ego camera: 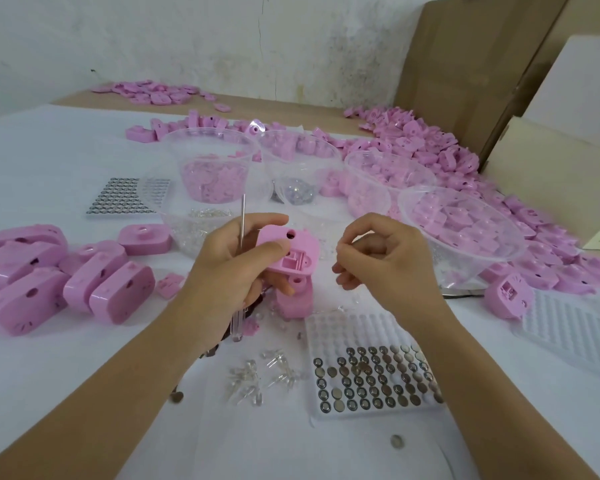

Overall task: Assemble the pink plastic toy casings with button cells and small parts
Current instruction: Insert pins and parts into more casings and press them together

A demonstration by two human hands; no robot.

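Gripping a pink casing (286, 253) and screwdriver (243, 216), the left hand (227, 268) shows plainly; the curled right hand (387, 263) hides any contents.

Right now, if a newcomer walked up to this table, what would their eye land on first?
Pink everywhere: a big heap of pink parts runs along the table's right side. At centre, the left hand grips an open pink casing together with a screwdriver, while the right hand curls its fingers beside it. Nearest the viewer lies a tray of button cells.
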